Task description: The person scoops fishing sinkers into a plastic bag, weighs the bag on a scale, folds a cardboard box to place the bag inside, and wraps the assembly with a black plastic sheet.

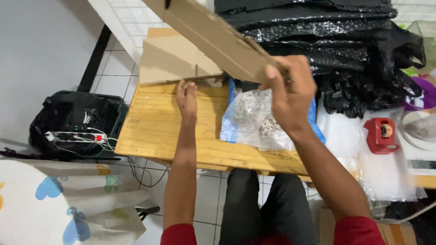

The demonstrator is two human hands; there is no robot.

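My right hand [290, 93] grips the near end of a flattened brown cardboard piece [213, 36] that slants up and away to the top left. My left hand [186, 97] reaches forward over the wooden table [154, 131], its fingertips touching the edge of a stack of flat cardboard [170, 59] at the table's far left. A clear plastic bag of small pale bits [256, 120] lies on the table just below my right hand.
A heap of black plastic bags [345, 50] fills the far right. A red tape dispenser [380, 134] and clear plastic sheets [386, 174] lie at right. On the floor at left stands a dark crate [77, 122] with a power strip and cables.
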